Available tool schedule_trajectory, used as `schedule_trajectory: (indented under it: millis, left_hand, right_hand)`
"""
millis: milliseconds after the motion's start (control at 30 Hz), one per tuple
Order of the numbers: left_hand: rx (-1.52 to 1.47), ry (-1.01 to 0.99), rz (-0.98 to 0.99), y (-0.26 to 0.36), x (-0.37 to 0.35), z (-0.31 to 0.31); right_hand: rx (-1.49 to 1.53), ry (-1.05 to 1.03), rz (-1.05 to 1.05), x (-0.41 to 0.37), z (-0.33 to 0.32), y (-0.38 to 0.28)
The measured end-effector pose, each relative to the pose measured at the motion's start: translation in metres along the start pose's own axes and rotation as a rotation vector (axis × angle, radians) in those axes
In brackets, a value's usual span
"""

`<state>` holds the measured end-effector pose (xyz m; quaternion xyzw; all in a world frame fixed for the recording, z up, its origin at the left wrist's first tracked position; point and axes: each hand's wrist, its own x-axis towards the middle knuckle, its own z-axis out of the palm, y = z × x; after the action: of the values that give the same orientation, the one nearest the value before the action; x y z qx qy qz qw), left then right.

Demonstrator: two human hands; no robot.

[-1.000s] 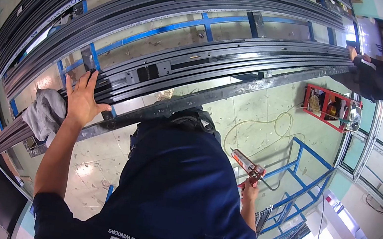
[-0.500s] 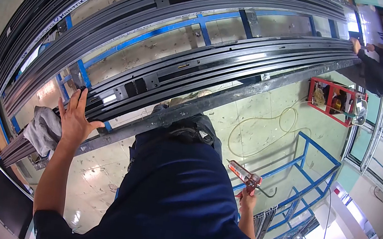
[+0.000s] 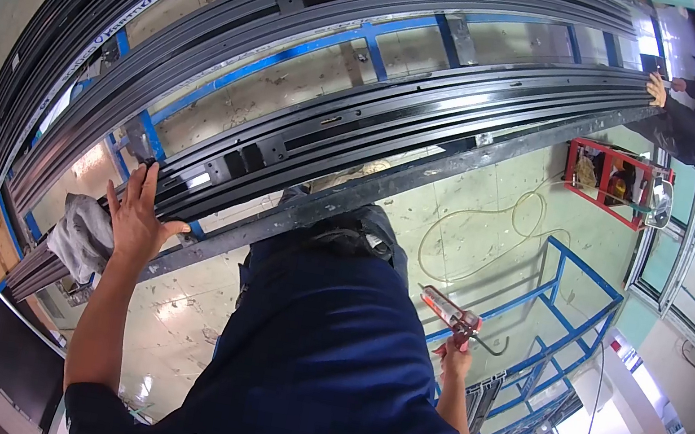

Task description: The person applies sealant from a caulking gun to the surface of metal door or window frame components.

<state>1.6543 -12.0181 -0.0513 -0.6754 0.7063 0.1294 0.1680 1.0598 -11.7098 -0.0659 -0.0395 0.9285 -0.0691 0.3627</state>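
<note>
Same spot as before: pressing left hand (image 3: 134, 218) flat on profile (image 3: 361, 128), fingers spread. Barely shifted, lower right: clenching right hand (image 3: 457, 360) around caulk gun (image 3: 445, 308).

Long dark-grey metal profile (image 3: 398, 125) of several grooved rails side by side, lying flat, running from 8 o'clock up to 2 o'clock, with black fittings set into the near stretch. Pressed at its 8 o'clock end by the flat left hand (image 3: 134, 218). Caulking gun (image 3: 446, 309) with reddish cartridge, tilted, nozzle toward 10 o'clock, gripped in the right hand (image 3: 454, 358) at 4 o'clock.
</note>
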Motion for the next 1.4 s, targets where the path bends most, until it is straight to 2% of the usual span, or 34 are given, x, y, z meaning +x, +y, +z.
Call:
schedule_trajectory:
  millis: [67,100,167,200,233,267,300,333,367,400,467,533,600,667,733,800,833,867,933,1000,1100,1233,1400]
  left_hand:
    - [-0.045,-0.02,-0.026,0.002,0.001,-0.004]
    - [-0.047,-0.013,-0.025,-0.002,0.0,0.002]
    - [-0.061,-0.057,-0.06,-0.002,0.0,-0.004]
    - [-0.078,-0.065,-0.067,0.0,-0.001,-0.006]
    - [-0.059,-0.073,-0.069,0.004,-0.001,-0.008]
    - [-0.044,-0.079,-0.065,0.011,-0.001,-0.011]
    - [0.021,-0.096,-0.027,0.026,-0.001,-0.022]
    - [-0.009,-0.069,0.053,0.042,0.001,-0.033]
    - [-0.164,0.052,0.173,0.057,0.0,-0.038]
    - [-0.275,0.125,0.282,0.079,0.001,-0.054]
    - [-0.575,0.277,0.557,0.123,0.002,-0.079]
    - [-0.845,0.464,0.792,0.17,-0.004,-0.091]
    - [-0.91,0.513,0.977,0.213,-0.016,-0.119]
    - [-0.958,0.743,1.023,0.24,-0.018,-0.131]
    - [-0.956,0.753,0.983,0.246,-0.015,-0.138]
    - [-0.98,0.732,0.822,0.241,-0.002,-0.137]
    - [-0.861,0.832,0.748,0.229,0.004,-0.132]
    - [-0.887,0.895,0.7,0.222,0.011,-0.128]
    - [-0.936,0.852,0.678,0.203,0.017,-0.118]
    - [-0.993,0.858,0.645,0.188,0.021,-0.109]
    - [-1.06,0.914,0.573,0.176,0.027,-0.096]
    - [-1.093,0.977,0.481,0.171,0.034,-0.084]
    - [-1.118,0.995,0.444,0.166,0.042,-0.07]
  right_hand:
    - [0.079,-0.029,-0.054,0.011,-0.007,0.009]
    - [0.32,-0.091,-0.213,0.026,-0.01,0.027]
    - [0.229,-0.095,-0.117,0.006,-0.033,-0.009]
    - [0.335,-0.06,-0.265,-0.006,-0.038,-0.025]
    - [0.328,-0.071,-0.247,-0.025,-0.051,-0.051]
    - [0.364,-0.011,-0.344,-0.052,-0.057,-0.081]
    - [0.394,0.052,-0.337,-0.056,-0.074,-0.084]
    - [0.39,0.107,-0.354,-0.051,-0.096,-0.077]
    - [0.539,0.053,-0.29,-0.079,-0.104,-0.106]
    - [0.435,0.101,-0.418,-0.116,-0.103,-0.14]
    - [0.698,-0.158,-0.635,-0.152,-0.108,-0.172]
    - [0.705,-0.526,-0.726,-0.156,-0.136,-0.182]
    - [0.664,-0.515,-0.778,-0.19,-0.121,-0.216]
    - [0.627,-0.688,-0.793,-0.208,-0.111,-0.238]
    - [0.583,-0.67,-0.785,-0.226,-0.096,-0.252]
    - [0.445,-0.758,-0.783,-0.235,-0.087,-0.27]
    - [0.429,-0.759,-0.793,-0.238,-0.082,-0.277]
    - [0.356,-0.804,-0.807,-0.24,-0.077,-0.284]
    - [0.268,-0.851,-0.822,-0.248,-0.063,-0.299]
    - [0.122,-0.818,-0.9,-0.265,-0.05,-0.319]
    - [-0.011,-0.745,-0.875,-0.287,-0.042,-0.343]
    - [-0.053,-0.715,-0.975,-0.301,-0.015,-0.357]
    - [-0.097,-0.746,-0.952,-0.307,-0.003,-0.368]
